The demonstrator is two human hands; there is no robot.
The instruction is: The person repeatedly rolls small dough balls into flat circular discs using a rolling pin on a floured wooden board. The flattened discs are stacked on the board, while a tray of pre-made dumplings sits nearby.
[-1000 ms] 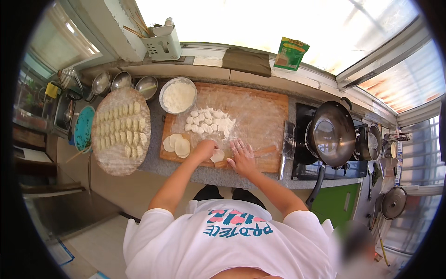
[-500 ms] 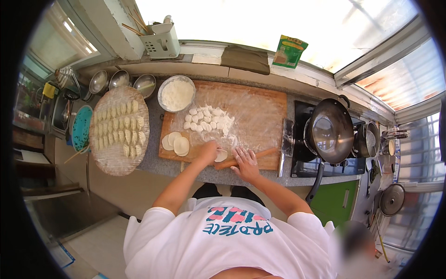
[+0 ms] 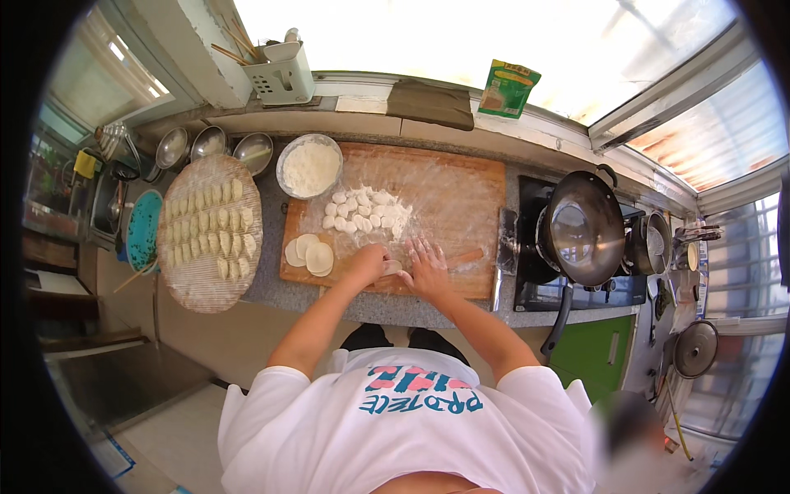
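On a floury wooden board, my left hand pinches the edge of a small round dough wrapper. My right hand lies flat across a wooden rolling pin, fingers stretched and dusted with flour. The pin's right end shows beyond that hand; much of the rest is hidden beneath it. Several floured dough pieces sit farther back on the board. Left of my hands, several rolled wrappers partly overlap near the board's corner.
A bowl of flour stands at the board's back left. Farther left are a round tray with rows of dumplings and a turquoise basin. On the right, a wok sits on the stove beside a flat metal blade.
My right hand and the rolling pin have moved forward, away from my body, and slightly left, over the wrapper's edge. My left hand stays at the wrapper, a little farther forward.
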